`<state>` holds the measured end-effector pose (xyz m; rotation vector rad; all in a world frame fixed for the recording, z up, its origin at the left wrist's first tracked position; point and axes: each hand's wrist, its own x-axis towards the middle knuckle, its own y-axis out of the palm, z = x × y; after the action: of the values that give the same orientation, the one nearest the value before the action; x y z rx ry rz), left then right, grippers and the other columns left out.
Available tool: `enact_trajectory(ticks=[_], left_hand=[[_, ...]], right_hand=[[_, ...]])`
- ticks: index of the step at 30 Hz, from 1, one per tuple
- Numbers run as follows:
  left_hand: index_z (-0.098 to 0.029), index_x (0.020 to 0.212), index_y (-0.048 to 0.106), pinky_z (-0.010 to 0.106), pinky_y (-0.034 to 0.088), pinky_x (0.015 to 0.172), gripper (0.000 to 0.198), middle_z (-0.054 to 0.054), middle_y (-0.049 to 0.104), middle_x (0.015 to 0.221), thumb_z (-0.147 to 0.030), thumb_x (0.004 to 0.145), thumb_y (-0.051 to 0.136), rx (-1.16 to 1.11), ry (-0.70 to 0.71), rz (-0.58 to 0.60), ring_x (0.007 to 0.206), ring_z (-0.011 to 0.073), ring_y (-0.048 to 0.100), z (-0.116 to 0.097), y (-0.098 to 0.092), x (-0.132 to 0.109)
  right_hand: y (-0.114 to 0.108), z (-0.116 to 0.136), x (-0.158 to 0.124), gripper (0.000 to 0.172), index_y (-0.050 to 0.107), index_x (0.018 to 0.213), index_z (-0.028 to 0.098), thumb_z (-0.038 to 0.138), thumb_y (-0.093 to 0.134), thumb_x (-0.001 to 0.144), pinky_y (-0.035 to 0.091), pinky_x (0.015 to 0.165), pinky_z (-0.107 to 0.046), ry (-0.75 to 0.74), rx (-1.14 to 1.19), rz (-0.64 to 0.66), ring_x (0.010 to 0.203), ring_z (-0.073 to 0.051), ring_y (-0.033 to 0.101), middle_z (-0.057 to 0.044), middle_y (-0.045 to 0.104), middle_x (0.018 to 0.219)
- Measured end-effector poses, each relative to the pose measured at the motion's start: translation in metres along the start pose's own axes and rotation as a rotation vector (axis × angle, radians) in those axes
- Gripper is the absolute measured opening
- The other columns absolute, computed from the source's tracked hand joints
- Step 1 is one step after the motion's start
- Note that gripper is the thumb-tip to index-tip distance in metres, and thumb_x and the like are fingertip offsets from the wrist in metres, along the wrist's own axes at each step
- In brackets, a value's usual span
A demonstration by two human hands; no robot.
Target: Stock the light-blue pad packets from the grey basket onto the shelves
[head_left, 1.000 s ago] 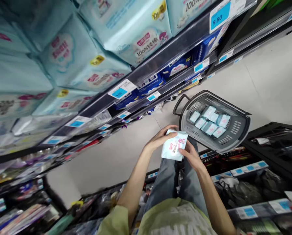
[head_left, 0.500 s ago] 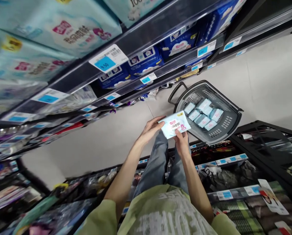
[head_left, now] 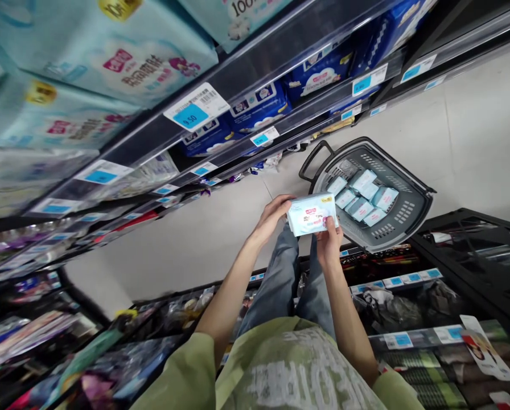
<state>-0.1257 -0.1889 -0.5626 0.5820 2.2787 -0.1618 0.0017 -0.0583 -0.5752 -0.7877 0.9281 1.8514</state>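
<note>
A light-blue pack of sanitary pads (head_left: 308, 216) with pink print is held between both hands, in front of my legs. My left hand (head_left: 274, 213) grips its left end, with the fingers partly hidden behind it. At the lower right corner, my right hand (head_left: 330, 239) clasps it with the thumb on the printed face. Just right of the pack, a dark grey shopping basket (head_left: 398, 165) stands on the floor. Several similar light-blue packs (head_left: 361, 209) lie inside the basket.
Shelves with large light-blue packs (head_left: 110, 62) and blue packs (head_left: 317, 77) line the upper left. A price label (head_left: 197, 107) hangs on a shelf edge. Behind me, another shelf holds dark bagged goods (head_left: 389, 307). Pale floor tiles (head_left: 195, 239) run between.
The pack has tilted in my hands so its top edge shows more. My right thumb has moved toward the pack's right end. The view has shifted slightly.
</note>
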Motion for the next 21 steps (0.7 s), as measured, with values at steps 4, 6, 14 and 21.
enact_trajectory(ticks=[4,6,14,21], left_hand=[[-0.018,0.122,0.073,0.029,0.051,0.086,0.054,0.010,0.073,0.122,-0.062,0.090,0.071,0.010,0.002,0.018,0.110,0.0251,0.066,0.001,0.002,0.005],[-0.019,0.120,0.074,0.029,0.051,0.085,0.052,0.010,0.073,0.124,-0.060,0.090,0.072,-0.007,-0.002,0.011,0.110,0.0248,0.066,0.002,0.003,0.007],[-0.020,0.119,0.069,0.039,0.055,0.095,0.048,0.010,0.070,0.138,-0.058,0.091,0.067,-0.502,-0.201,0.049,0.122,0.0307,0.068,-0.008,0.042,0.017],[-0.025,0.106,0.066,0.054,0.056,0.092,0.048,0.010,0.074,0.123,-0.070,0.095,0.054,-0.536,-0.371,0.337,0.109,0.0337,0.070,-0.014,0.065,0.016]], right_hand=[[-0.004,-0.002,0.005,0.064,0.066,0.122,0.018,0.058,0.086,0.076,0.065,0.082,-0.037,0.001,0.000,-0.006,0.097,-0.022,0.075,-0.011,0.076,0.118],[-0.004,-0.001,0.007,0.064,0.065,0.122,0.019,0.058,0.085,0.076,0.065,0.088,-0.040,-0.011,-0.017,-0.022,0.102,-0.023,0.074,-0.011,0.075,0.119],[0.011,-0.007,-0.038,0.075,0.059,0.134,0.030,0.043,0.093,0.069,0.040,0.128,-0.053,-0.471,-0.460,-0.073,0.145,-0.029,0.054,-0.007,0.061,0.148],[-0.018,-0.046,-0.070,0.028,0.078,0.097,0.042,0.061,0.086,0.078,0.046,0.119,-0.056,-0.253,-0.880,0.383,0.124,-0.032,0.068,0.001,0.080,0.105]])
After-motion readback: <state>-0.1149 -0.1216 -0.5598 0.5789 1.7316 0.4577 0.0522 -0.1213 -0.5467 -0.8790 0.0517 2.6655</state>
